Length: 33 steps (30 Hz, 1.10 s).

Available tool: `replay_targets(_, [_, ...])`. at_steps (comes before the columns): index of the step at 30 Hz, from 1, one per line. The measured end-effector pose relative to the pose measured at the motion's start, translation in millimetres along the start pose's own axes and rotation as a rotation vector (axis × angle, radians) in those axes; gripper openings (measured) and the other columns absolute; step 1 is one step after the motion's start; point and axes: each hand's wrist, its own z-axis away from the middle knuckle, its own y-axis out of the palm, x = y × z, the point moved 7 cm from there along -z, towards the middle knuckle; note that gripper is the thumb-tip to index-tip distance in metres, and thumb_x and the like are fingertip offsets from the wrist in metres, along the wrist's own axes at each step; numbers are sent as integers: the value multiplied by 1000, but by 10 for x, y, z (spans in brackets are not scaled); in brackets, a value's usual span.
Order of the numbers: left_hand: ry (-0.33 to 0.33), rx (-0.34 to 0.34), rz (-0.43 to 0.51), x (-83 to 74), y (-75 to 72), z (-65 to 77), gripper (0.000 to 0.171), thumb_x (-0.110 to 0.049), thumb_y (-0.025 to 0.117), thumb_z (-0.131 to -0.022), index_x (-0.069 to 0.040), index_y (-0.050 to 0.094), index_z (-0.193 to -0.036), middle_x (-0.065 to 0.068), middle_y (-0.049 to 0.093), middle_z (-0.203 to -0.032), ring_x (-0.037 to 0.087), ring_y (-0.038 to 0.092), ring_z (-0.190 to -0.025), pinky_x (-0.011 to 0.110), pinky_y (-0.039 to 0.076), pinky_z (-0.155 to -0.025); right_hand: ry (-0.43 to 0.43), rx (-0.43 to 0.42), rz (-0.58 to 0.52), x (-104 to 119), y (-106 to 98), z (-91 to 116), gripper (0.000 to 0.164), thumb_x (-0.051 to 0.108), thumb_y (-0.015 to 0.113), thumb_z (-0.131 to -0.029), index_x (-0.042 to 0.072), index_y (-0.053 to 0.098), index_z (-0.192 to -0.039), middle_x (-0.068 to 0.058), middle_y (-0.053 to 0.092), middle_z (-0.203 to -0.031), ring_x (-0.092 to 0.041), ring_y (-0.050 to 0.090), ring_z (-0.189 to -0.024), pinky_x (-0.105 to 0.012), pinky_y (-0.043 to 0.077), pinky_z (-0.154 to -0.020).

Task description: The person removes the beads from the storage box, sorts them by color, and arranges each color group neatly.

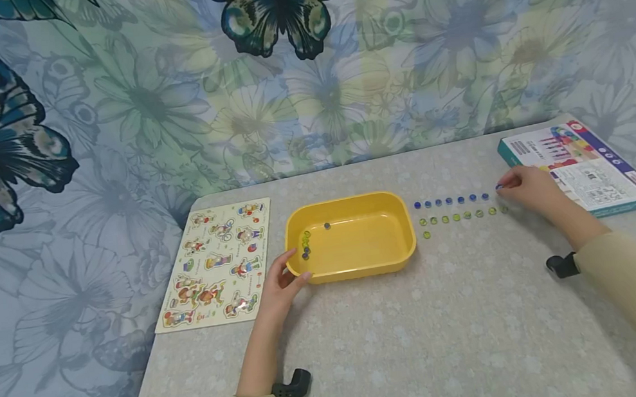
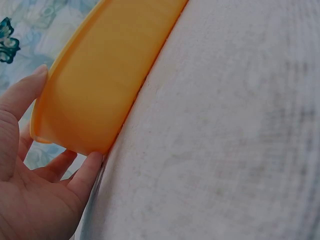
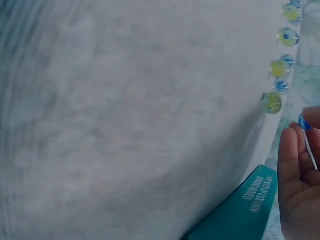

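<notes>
My left hand [image 1: 276, 288] grips the near left corner of a yellow tray [image 1: 360, 270], thumb at the rim and fingertips along the end wall in the left wrist view. A few green and blue marbles lie inside the tray, mostly at its left end. To the right, my right hand [image 1: 531, 190] pinches a blue marble [image 3: 304, 121] between thumb and fingers, at the right end of a row of blue marbles [image 1: 461, 199]. Nearer me runs a row of green marbles [image 1: 456, 217], with a single green marble [image 1: 426, 235] below its left end.
Left of the tray lies a cream board [image 1: 216, 261] printed with small figures. A teal and white box [image 1: 601, 175] lies at the right, close to the right forearm. Patterned cloth [image 1: 344, 111] with butterflies hangs behind the table [image 1: 403, 345].
</notes>
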Motion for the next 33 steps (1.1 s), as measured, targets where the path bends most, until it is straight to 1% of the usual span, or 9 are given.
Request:
replay_targets(2, [2,-13,-6,62,-15,-29,61,-19,72,-82,-23,44,-137,2,35,-144,29,41,-129,42,38,-102,9,22,23,-58,27,-8,31,25,59,-90,-2,57,-105,-17,59,-93,-24,53,-75,-31,43,-57])
replay_targets(5, [18,-28,-20,122,-27,-60,62,-22,73,-81,-25,45,-136,0,35,-143,29,42,-127,41,39,-101,5,35,37,-98,59,-15,28,22,60,-88,-2,58,-102,-16,59,-89,-22,52,-71,-31,43,-55])
replay_targets(10, [10,-47,-22,159,-29,-66,60,-20,73,-81,-27,47,-134,-4,37,-140,25,44,-126,40,40,-101,-3,39,38,-111,97,-26,26,21,60,-88,-3,58,-101,-16,58,-89,-23,51,-73,-30,42,-57])
replay_targets(18, [-8,-59,-23,154,-36,-57,57,-20,72,-82,-30,48,-132,-5,38,-140,24,43,-126,41,39,-102,-11,57,43,-83,115,-55,25,18,60,-88,-2,58,-101,-16,58,-90,-25,50,-75,-31,42,-59])
replay_targets(23, [-17,-57,-20,163,-39,-60,56,-19,72,-82,-32,48,-131,-5,38,-139,24,42,-127,41,39,-102,-19,56,50,-98,123,-61,25,18,60,-88,-2,58,-102,-15,57,-90,-24,50,-76,-31,41,-60])
replay_targets(26, [-28,-47,-14,138,-33,-47,57,-19,72,-82,-32,47,-132,-4,37,-140,24,42,-127,40,39,-102,-19,58,44,-96,120,-55,26,18,60,-88,-3,58,-103,-14,57,-90,-24,49,-76,-31,41,-60])
replay_targets(28, [-37,-37,-14,65,-15,-8,58,-18,71,-83,-28,46,-134,-2,36,-142,25,41,-128,40,39,-102,-17,62,41,-96,114,-51,28,19,61,-87,-3,58,-104,-15,57,-91,-25,49,-76,-31,41,-60])
replay_targets(31, [-34,-31,-12,60,-12,-7,60,-19,72,-83,-26,45,-136,-1,35,-143,26,40,-129,41,37,-103,-9,80,39,-99,102,-53,34,20,63,-87,-5,55,-109,-18,57,-93,-25,51,-75,-30,43,-58])
replay_targets(33, [-28,-35,-14,79,-18,-16,60,-20,72,-83,-27,45,-136,-1,35,-144,26,41,-129,41,38,-103,-4,97,46,-93,90,-57,39,21,64,-87,-5,53,-113,-21,56,-97,-25,53,-76,-31,44,-58])
